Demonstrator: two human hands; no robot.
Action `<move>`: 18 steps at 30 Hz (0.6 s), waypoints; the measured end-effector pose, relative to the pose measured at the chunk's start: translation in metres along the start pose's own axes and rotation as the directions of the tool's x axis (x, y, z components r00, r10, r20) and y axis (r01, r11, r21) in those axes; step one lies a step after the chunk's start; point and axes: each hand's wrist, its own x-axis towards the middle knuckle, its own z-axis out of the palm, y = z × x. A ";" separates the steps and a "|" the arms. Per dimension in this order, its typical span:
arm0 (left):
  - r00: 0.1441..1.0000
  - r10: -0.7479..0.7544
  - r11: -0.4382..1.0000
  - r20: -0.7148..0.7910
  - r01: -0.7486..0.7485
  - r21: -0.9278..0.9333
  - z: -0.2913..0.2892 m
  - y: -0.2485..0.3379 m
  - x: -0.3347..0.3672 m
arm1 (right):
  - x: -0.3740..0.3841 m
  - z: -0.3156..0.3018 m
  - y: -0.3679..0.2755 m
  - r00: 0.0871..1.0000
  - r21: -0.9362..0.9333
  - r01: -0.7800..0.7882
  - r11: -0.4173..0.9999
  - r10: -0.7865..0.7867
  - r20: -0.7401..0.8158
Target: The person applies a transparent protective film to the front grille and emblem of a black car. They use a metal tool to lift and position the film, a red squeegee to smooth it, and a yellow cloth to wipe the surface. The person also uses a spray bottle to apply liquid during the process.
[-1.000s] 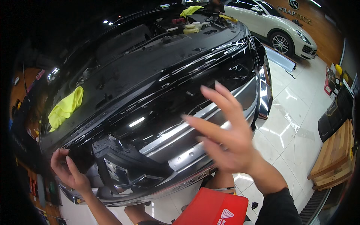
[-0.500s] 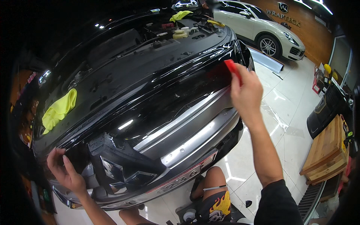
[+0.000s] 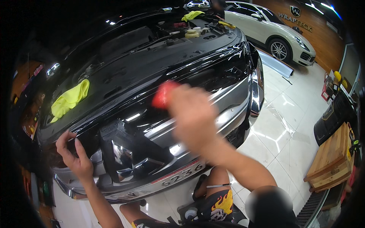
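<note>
My right hand (image 3: pixel 194 117), slightly blurred, grips a red squeegee (image 3: pixel 165 95) over the glossy black front panel (image 3: pixel 201 81) of a black car. The squeegee lies against or just above the panel, around its middle. At the panel's left end my left hand (image 3: pixel 78 157) has its fingers curled and thumb raised by the edge; whatever they hold, if anything, is too thin to make out. Between my hands stands the dark grille piece with a chrome emblem (image 3: pixel 131 161). A yellow-green cloth (image 3: pixel 70 100) rests on the car's black top cover, beyond my left hand.
Beneath the grille runs the number plate (image 3: pixel 159 184). The engine bay lies open, with a second yellow-green cloth (image 3: pixel 192 15) at its far side. A white car (image 3: pixel 262 28) stands behind at right. Wooden boxes (image 3: pixel 329 157) and a black bin (image 3: pixel 334 116) line the right side.
My right hand has swept the red squeegee leftward from the panel's right end to its middle. My left hand keeps its place at the left edge; the view has shifted slightly.
</note>
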 end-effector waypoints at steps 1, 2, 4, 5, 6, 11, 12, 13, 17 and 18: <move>1.000 0.007 1.000 -0.003 -0.007 -0.005 0.002 0.000 0.001 | -0.003 -0.007 -0.034 0.992 0.076 0.122 0.990 -0.124 0.023; 1.000 0.019 1.000 -0.008 -0.019 0.000 0.002 -0.002 0.002 | -0.008 -0.016 -0.051 0.984 0.206 0.117 0.972 -0.140 0.106; 1.000 0.000 1.000 -0.016 0.000 0.005 -0.004 -0.004 0.002 | -0.013 -0.033 -0.071 0.971 0.440 0.048 0.896 -0.146 0.190; 1.000 -0.013 1.000 -0.021 0.013 -0.024 -0.004 -0.007 0.001 | -0.018 -0.051 -0.068 0.972 0.535 -0.007 0.845 -0.120 0.201; 1.000 -0.007 0.999 -0.027 0.005 -0.046 -0.003 -0.003 0.003 | -0.025 -0.072 -0.064 0.971 0.614 -0.061 0.787 -0.095 0.218; 0.999 0.045 0.999 -0.028 -0.045 -0.010 0.001 -0.003 0.001 | -0.048 -0.165 -0.070 0.934 0.663 0.157 0.732 -0.328 0.141; 0.999 0.040 0.999 -0.030 -0.039 0.018 0.001 -0.001 0.002 | -0.051 -0.180 -0.078 0.945 0.655 0.177 0.735 -0.314 0.097; 0.999 0.043 0.999 -0.029 -0.043 0.024 -0.002 -0.002 0.003 | -0.054 -0.183 -0.078 0.933 0.638 0.250 0.729 -0.358 0.044; 0.997 0.027 0.999 -0.070 -0.030 -0.038 -0.004 -0.009 0.001 | -0.062 -0.184 -0.085 0.892 0.591 0.387 0.708 -0.450 -0.045; 0.998 0.013 0.999 -0.057 -0.015 -0.046 -0.007 -0.009 0.000 | -0.063 -0.182 -0.090 0.903 0.622 0.338 0.706 -0.430 -0.003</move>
